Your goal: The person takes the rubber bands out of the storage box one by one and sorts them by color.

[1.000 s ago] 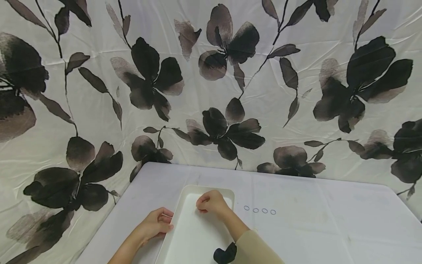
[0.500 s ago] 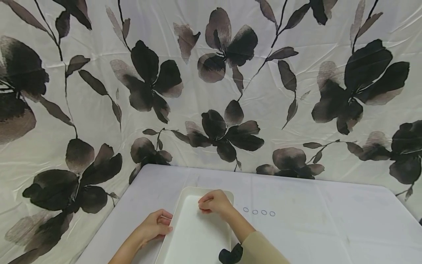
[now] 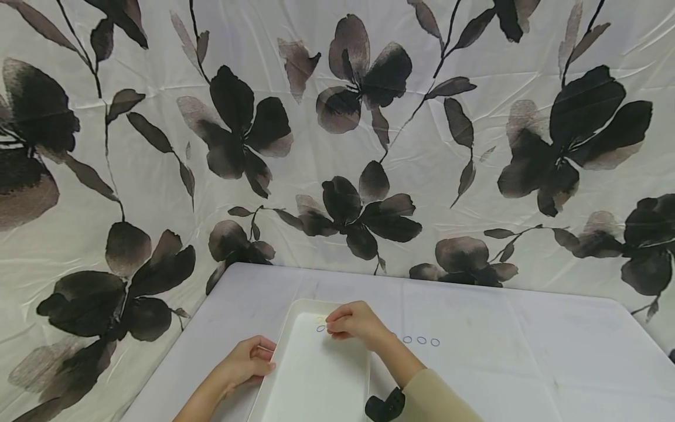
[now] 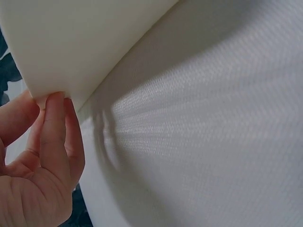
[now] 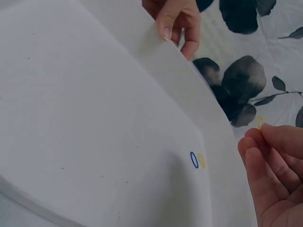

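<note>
In the head view, the left hand (image 3: 248, 362) grips the left rim of a shallow white tray (image 3: 316, 375). The left wrist view shows its thumb and fingers pinching the edge of the tray (image 4: 71, 47). The right hand (image 3: 355, 323) is over the tray's far end. Between its thumb and fingertips it pinches a thin yellow ring (image 5: 259, 122), clear in the right wrist view. On the tray floor near the far end lie a blue ring (image 5: 191, 160) and a second yellow ring (image 5: 202, 161), side by side.
To the right of the tray, several blue rings (image 3: 422, 343) sit in a row on the white tablecloth (image 3: 501, 363), one partly behind the right wrist. A cloth backdrop printed with dark flowers (image 3: 343, 205) hangs behind the table. A dark band (image 3: 387, 405) is around the right forearm.
The right hand has shifted to the right over the tray, uncovering the blue and yellow rings on its floor. The left hand has stayed on the rim.
</note>
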`<act>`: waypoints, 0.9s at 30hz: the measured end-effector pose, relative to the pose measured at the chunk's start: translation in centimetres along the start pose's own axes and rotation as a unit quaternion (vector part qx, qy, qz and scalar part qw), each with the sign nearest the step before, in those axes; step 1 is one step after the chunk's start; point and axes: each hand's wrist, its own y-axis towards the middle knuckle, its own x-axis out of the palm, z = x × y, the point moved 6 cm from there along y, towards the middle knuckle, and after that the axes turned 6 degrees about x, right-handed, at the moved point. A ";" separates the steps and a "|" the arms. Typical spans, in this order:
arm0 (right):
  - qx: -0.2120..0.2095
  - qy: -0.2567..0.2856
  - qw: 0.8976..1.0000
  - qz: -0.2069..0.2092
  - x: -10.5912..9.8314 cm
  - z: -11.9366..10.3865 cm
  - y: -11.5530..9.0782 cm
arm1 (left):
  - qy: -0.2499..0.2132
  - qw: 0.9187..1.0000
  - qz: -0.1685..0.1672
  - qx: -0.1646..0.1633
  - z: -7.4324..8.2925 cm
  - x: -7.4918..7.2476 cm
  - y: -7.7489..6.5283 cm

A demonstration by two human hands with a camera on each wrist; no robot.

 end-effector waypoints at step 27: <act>0.006 -0.044 0.999 -0.015 -3.7 0.2 -2.5 | 0.005 1.000 0.007 -0.007 0.4 0.1 -0.2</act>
